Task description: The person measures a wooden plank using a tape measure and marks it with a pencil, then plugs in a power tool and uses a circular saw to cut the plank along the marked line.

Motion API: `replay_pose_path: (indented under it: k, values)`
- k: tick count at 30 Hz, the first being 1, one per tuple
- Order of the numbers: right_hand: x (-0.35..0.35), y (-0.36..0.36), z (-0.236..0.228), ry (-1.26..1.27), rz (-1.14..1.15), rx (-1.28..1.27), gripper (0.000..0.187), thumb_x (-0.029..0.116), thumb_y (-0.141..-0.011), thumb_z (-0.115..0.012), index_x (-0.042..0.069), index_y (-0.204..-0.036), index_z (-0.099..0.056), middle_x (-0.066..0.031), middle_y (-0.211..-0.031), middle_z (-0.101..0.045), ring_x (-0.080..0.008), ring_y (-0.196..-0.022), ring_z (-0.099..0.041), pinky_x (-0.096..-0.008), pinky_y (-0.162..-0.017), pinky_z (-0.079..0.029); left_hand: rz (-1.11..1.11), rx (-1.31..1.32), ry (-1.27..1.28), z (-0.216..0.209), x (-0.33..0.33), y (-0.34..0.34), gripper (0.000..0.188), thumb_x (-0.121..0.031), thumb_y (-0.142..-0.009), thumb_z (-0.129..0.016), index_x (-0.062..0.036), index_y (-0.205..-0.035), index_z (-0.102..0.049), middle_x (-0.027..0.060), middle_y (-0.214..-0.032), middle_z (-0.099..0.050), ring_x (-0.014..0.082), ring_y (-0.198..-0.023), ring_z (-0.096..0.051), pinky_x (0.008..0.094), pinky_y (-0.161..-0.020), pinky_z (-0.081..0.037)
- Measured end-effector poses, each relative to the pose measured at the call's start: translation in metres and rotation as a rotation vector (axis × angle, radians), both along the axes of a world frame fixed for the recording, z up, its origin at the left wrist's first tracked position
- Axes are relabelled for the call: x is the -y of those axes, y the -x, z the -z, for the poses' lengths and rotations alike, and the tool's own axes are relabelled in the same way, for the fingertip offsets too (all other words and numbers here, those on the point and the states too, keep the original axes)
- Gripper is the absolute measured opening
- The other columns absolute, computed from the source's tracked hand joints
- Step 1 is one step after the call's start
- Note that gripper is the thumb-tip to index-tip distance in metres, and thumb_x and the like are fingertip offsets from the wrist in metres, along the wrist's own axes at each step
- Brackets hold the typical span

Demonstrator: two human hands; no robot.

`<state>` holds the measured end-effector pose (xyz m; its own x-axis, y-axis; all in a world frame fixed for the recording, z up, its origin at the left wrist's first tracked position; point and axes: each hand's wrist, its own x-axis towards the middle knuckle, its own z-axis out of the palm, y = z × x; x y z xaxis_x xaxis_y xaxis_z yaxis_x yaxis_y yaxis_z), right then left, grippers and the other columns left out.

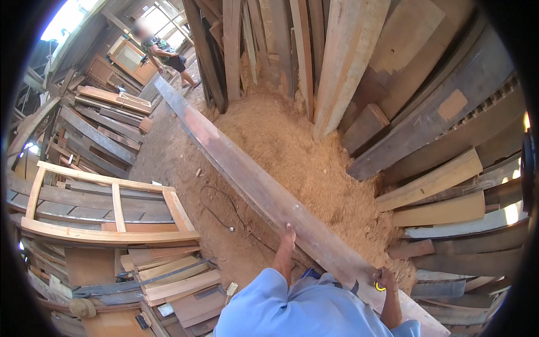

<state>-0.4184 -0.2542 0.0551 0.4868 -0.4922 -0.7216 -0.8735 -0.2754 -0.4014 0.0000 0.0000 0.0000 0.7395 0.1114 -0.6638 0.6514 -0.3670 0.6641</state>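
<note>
Blind spots around the long plank (269,194)

From my remote feed, I lose a stretch of the plank's near half behind the blue shirt (325,309), which the picture's lower edge crops. At the plank's edge, the left hand (287,237) hides some of its own fingers, so I can't read their grip. Over the plank's near part, I see the right hand (386,279) only darkly; it partly covers a yellow round object (380,287), too small for me to identify. Beyond the plank's far end, a person (165,54) has a blurred head. Right of the plank, tall boards (345,50) run out of the top.
</note>
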Motion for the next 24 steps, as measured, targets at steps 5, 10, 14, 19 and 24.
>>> replay_pose_path:
  k: [5, 10, 14, 19, 24]
  values:
    - [0.006, -0.018, 0.010, 0.018, -0.041, 0.169, 0.038, 0.030, -0.079, -0.073, 0.003, -0.105, -0.068, -0.0226, -0.094, -0.070, -0.0367, -0.094, -0.068, -0.0445, -0.081, -0.053, 0.029, 0.273, -0.070, -0.011, 0.001, -0.013, 0.053, -0.027, -0.103, -0.047, 0.0148, -0.135, -0.043, 0.0273, -0.136, -0.053, 0.0334, -0.124, -0.055, 0.0379, -0.102, -0.043]
    - [0.011, 0.040, 0.001, 0.078, -0.032, 0.020, 0.033, 0.029, -0.079, -0.074, 0.005, -0.101, -0.069, -0.0212, -0.092, -0.070, -0.0362, -0.090, -0.068, -0.0446, -0.080, -0.053, 0.090, 0.116, -0.142, -0.030, 0.024, 0.045, 0.057, -0.034, -0.102, -0.048, 0.0167, -0.129, -0.048, 0.0304, -0.129, -0.057, 0.0352, -0.123, -0.055, 0.0390, -0.102, -0.043]
    - [0.008, 0.073, 0.050, 0.261, -0.051, 0.220, 0.036, 0.027, -0.071, -0.078, 0.002, -0.093, -0.066, -0.0198, -0.081, -0.066, -0.0333, -0.076, -0.066, -0.0432, -0.069, -0.052, 0.157, 0.065, -0.265, -0.031, 0.021, 0.048, 0.064, -0.045, -0.102, -0.041, 0.0129, -0.127, -0.050, 0.0274, -0.116, -0.061, 0.0338, -0.108, -0.061, 0.0402, -0.092, -0.048]
    - [-0.003, 0.070, 0.011, 0.331, 0.089, 0.259, 0.024, 0.019, -0.070, -0.077, 0.003, -0.081, -0.063, -0.0183, -0.074, -0.065, -0.0329, -0.070, -0.065, -0.0447, -0.061, -0.049, 0.325, -0.165, -0.274, -0.091, 0.035, 0.039, 0.072, -0.058, -0.101, -0.031, 0.0058, -0.127, -0.053, 0.0210, -0.098, -0.065, 0.0307, -0.085, -0.066, 0.0422, -0.077, -0.054]
    - [-0.027, 0.056, -0.034, 0.486, 0.086, 0.344, 0.020, 0.017, -0.070, -0.075, 0.003, -0.075, -0.061, -0.0199, -0.070, -0.063, -0.0377, -0.069, -0.064, -0.0473, -0.060, -0.048, 0.391, -0.471, -0.032, -0.061, -0.010, 0.018, 0.076, -0.070, -0.096, -0.026, -0.0040, -0.126, -0.049, 0.0113, -0.077, -0.055, 0.0263, -0.065, -0.061, 0.0438, -0.061, -0.055]
